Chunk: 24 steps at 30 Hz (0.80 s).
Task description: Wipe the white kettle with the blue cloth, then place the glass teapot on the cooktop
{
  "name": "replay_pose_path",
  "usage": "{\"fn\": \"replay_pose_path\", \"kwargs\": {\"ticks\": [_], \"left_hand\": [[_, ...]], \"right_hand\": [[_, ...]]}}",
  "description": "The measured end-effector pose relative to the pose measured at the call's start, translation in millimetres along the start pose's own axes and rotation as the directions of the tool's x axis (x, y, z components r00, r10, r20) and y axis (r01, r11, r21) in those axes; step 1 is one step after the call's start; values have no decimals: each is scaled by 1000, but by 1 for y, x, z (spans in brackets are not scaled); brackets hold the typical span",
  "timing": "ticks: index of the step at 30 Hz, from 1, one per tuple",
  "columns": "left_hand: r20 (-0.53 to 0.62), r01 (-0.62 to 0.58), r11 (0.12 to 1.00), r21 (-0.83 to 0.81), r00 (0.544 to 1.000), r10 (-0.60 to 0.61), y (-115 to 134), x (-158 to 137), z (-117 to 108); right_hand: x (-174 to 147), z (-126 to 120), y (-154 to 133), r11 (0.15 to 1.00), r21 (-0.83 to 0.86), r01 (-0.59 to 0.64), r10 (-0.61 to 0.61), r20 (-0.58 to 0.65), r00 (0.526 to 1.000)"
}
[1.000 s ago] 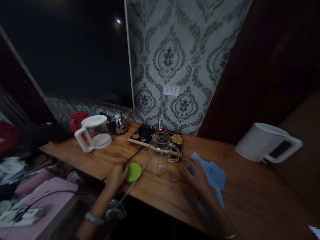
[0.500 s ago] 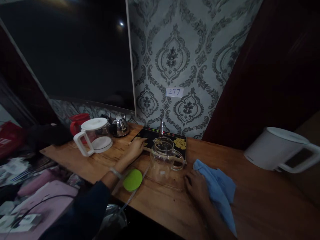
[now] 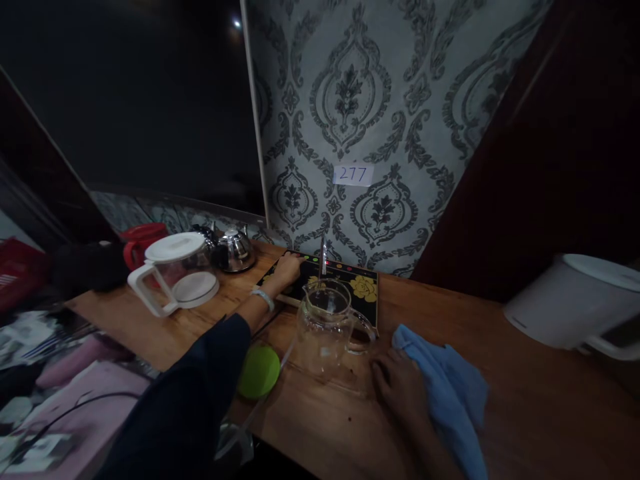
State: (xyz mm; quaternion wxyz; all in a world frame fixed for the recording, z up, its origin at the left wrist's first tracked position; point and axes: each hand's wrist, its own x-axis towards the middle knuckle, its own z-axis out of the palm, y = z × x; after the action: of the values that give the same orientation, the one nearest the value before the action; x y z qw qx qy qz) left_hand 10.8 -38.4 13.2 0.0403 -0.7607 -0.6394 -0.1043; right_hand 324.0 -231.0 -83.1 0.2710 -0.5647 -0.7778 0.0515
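Observation:
My left hand (image 3: 286, 272) reaches over a black electric tea stove (image 3: 340, 277) with gold flower prints, a finger stretched toward the coloured buttons at its back edge. It holds nothing. In front of the stove stands a clear glass teapot (image 3: 325, 333) without a lid, its handle to the right. A thin metal spout (image 3: 323, 257) rises behind the teapot. My right hand (image 3: 397, 383) rests on the wooden table right of the teapot, fingers loosely bent, with nothing seen in them. Against its right side lies a crumpled blue cloth (image 3: 445, 380).
A green round lid (image 3: 259, 372) and a clear tube lie by the front edge. A white-handled glass jug (image 3: 175, 273), a red pitcher (image 3: 143, 237) and a steel kettle (image 3: 237, 250) stand left. A white electric kettle (image 3: 565, 303) is at right. The wooden table (image 3: 310, 427) holds them all.
My left hand has moved forward over the stove, from its left front corner to the buttons at the back. My right hand stays beside the cloth. The view has shifted slightly.

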Motion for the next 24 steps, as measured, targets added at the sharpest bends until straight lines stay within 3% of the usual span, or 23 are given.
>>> {"fn": "replay_pose_path", "kwargs": {"ticks": [11, 24], "left_hand": [[74, 24, 992, 124, 997, -33, -4, 39, 8], [75, 41, 992, 119, 996, -50, -9, 58, 22]], "right_hand": [[0, -2, -2, 999, 28, -31, 30, 25, 999], [0, -3, -4, 998, 48, -50, 47, 55, 997]]}}
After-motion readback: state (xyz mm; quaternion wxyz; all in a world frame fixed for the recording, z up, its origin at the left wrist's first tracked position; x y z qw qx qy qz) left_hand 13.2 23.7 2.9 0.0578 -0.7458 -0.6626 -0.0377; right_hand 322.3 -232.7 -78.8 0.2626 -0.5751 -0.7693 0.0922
